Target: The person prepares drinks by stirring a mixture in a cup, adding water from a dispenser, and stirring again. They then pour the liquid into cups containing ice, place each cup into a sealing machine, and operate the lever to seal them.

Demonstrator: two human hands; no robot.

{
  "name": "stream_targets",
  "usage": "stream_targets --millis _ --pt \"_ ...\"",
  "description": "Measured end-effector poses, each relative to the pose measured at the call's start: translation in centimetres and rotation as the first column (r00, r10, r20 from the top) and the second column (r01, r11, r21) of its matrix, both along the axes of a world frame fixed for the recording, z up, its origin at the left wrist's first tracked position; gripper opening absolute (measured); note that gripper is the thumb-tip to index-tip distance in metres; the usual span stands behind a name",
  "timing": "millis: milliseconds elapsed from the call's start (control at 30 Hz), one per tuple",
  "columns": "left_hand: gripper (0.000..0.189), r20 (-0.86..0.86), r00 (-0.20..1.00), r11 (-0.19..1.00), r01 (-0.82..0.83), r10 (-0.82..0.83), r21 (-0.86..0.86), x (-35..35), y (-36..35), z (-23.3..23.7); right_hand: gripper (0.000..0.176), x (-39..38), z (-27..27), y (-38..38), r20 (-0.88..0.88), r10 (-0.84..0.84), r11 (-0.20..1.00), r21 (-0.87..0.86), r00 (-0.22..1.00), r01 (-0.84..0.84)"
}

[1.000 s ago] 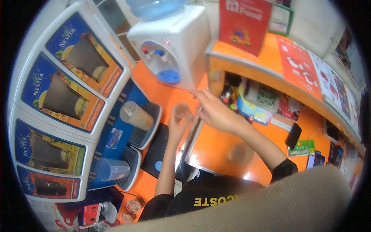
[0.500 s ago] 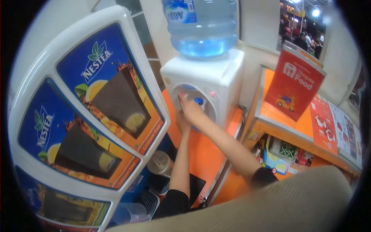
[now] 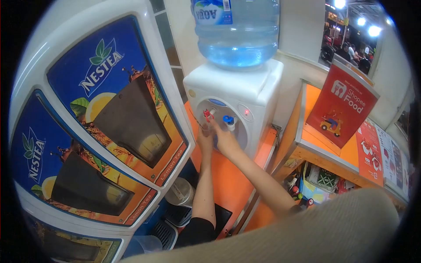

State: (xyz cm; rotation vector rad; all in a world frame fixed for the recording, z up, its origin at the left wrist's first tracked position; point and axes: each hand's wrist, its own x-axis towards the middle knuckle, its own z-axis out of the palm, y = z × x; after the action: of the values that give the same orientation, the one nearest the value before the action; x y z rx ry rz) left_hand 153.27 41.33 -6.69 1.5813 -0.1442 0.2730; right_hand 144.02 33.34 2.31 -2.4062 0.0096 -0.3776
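My left hand (image 3: pixel 205 141) is closed around a small clear cup (image 3: pixel 205 127) under the red tap (image 3: pixel 208 114) of the white water dispenser (image 3: pixel 228 81). A thin stick-like handle (image 3: pixel 194 116) slants up out of the cup. Beside it, my right hand (image 3: pixel 225 139) reaches up with a finger stretched out just below the red tap, overlapping the cup's side. To the right of that finger is the blue tap (image 3: pixel 228 119). Most of the right hand's other fingers are hidden behind the hand itself.
A large water bottle (image 3: pixel 239 37) stands upside down on the dispenser. The Nestea drink machine (image 3: pixel 109 105) fills the left side. A lidded container (image 3: pixel 180 191) is by my left forearm. At right, a red sign (image 3: pixel 342 103) stands on the orange counter (image 3: pixel 312 93). A beige surface (image 3: pixel 280 232) crosses the foreground.
The right hand has come down and away from the red tap, which now shows, along with the cup in the left hand. The camera view has shifted slightly.
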Motion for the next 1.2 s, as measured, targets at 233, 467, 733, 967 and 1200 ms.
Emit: stream_targets --millis 233,467,733,967,1200 --pt "0.044 0.157 0.985 0.995 0.063 -0.074 0.077 -0.1 0.2 -1.1 0.075 -1.6 4.4 0.6 0.121 0.048 0.998 0.032 0.992 -0.052" --pt "0.088 0.006 0.987 0.987 -0.159 0.159 -0.001 -4.3 0.1 0.3 0.05 -3.8 5.8 -0.3 0.228 -0.192 0.966 -0.13 0.954 0.225" --pt "0.07 -0.003 0.98 0.978 0.198 -0.199 0.057 -8.0 -1.5 0.6 0.069 -6.8 2.7 -3.6 0.199 -0.081 0.951 -0.279 0.977 0.136" --pt "0.069 -0.033 0.932 0.932 0.358 -0.36 -0.053 -8.2 -2.0 1.5 0.087 -7.4 0.1 -5.3 0.153 -0.058 0.954 -0.283 0.987 0.1" --pt "0.07 -0.002 0.935 0.926 0.35 -0.353 0.141 -7.3 -2.1 -2.9 0.086 -7.5 0.1 -5.0 0.128 -0.064 0.957 -0.273 0.99 0.097"
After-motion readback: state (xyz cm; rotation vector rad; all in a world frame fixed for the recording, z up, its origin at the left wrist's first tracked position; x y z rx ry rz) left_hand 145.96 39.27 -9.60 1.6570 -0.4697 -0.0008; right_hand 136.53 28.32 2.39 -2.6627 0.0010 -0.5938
